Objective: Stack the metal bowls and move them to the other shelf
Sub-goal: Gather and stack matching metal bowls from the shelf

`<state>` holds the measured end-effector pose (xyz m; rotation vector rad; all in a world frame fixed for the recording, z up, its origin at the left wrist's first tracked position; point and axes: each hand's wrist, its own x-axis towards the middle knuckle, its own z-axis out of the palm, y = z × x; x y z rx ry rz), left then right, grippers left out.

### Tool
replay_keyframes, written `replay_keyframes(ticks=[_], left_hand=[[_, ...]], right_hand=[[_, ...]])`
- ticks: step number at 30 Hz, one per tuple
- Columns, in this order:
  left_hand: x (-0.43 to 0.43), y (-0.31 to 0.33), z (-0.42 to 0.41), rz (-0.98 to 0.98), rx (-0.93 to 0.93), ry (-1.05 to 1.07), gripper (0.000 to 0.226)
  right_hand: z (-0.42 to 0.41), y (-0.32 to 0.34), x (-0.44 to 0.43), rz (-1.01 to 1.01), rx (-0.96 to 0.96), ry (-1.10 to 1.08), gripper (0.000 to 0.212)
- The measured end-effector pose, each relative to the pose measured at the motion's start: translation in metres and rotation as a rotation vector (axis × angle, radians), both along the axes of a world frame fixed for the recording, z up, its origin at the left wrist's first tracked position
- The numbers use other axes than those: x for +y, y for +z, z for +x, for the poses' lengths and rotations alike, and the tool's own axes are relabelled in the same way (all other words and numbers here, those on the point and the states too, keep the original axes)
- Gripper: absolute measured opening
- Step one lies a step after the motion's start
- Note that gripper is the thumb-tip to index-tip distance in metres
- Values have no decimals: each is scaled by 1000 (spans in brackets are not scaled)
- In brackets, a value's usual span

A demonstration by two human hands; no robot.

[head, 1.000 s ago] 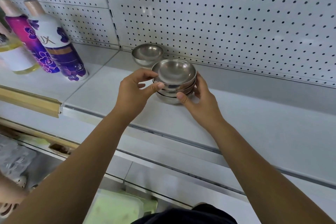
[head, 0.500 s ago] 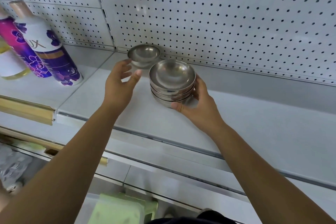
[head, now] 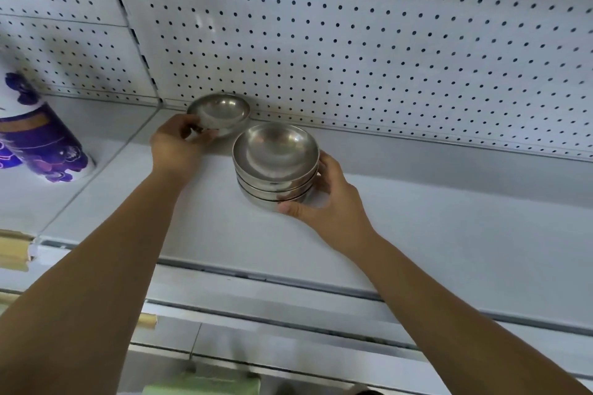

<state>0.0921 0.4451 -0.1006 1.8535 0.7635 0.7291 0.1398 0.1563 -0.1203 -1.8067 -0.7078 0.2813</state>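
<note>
Stacked bowls (head: 276, 167) are gripped by the right hand (head: 332, 204), a lone bowl (head: 221, 111) at the back edge of the shelf (head: 417, 228) by the left hand (head: 176, 149).

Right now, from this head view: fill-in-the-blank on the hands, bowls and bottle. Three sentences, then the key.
The left hand grips the lone round metal bowl; the right hand holds the ___ of shiny metal bowls.
Every bowl faces open side ___.
The purple flowered bottle stands to the lone bowl's ___.
Missing: stack; up; left.
</note>
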Motion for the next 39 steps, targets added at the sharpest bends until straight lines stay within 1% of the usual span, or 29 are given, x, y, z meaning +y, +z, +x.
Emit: replay_keyframes(ticks=[3, 7, 9, 12, 15, 20, 22, 26, 31, 34, 39], left_hand=[[-4, -2, 1, 5, -26, 14, 29], [-8, -2, -4, -100, -107, 45, 32], [-11, 2, -8, -109, -150, 42, 32], [-17, 17, -18, -73, -226, 6, 22], [-29, 36, -31, -57, -288, -18, 23], [-58, 57, -51, -110, -415, -107, 27], [-67, 60, -56, -100, -400, -161, 28], [-83, 64, -64, -3, -291, -285, 33], [-95, 63, -69, 189, -146, -306, 30], [-96, 56, -72, 185, -94, -319, 32], [-103, 43, -77, 171, -92, -302, 31]], right_hand=[[1, -1, 0, -6, -1, -11, 107], [1, -1, 1, 3, 7, -18, 107], [1, 0, 1, 13, 7, -16, 107], [1, -1, 1, 21, 7, -14, 107], [2, -2, 1, 20, -1, -12, 105], [1, -2, 2, 20, -22, -12, 105], [1, -1, 2, 21, -21, -7, 104], [-2, 2, 1, 17, -29, 9, 106], [-4, 4, -2, 10, -27, 13, 106], [-4, 5, -2, 4, -13, 9, 106], [-4, 5, -2, 0, -15, 10, 107]])
